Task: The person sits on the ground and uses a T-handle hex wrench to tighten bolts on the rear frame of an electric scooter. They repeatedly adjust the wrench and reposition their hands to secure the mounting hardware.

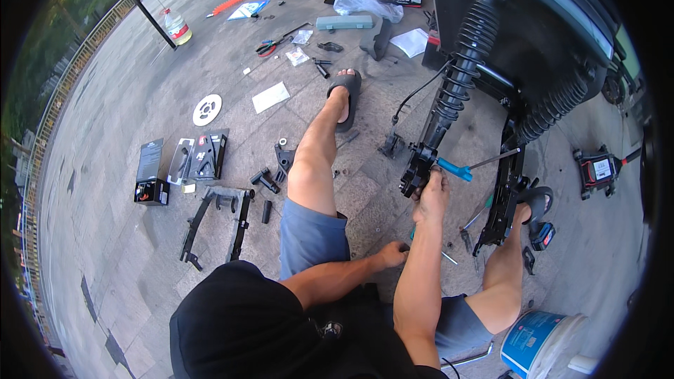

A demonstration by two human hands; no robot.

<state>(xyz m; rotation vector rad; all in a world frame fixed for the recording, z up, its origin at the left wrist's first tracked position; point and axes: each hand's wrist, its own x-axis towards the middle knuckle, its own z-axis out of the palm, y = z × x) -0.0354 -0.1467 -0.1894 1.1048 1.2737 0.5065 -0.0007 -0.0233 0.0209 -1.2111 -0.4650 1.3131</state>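
Observation:
Before me a black coil-spring shock absorber (460,70) slants down from a dark vehicle body to a black bracket-like part (417,172). My right hand (431,200) is raised to this part, its fingers closed at the near side. A blue-handled T-wrench (455,169) touches or lies just above those fingertips, its metal shaft pointing right toward the second black leg (511,182). Low between my legs, my left hand (391,255) is closed; what it holds, if anything, is mostly hidden. Beside it lies a tool with a metal shaft (449,258).
At left lie a black U-shaped frame (219,217), opened boxes (151,186) and a white disc (207,109). Pliers (266,48) and small bags are farther off. A bucket (540,340) stands at lower right, a red-and-black jack (598,170) at right. A cable (406,100) hangs beside the shock.

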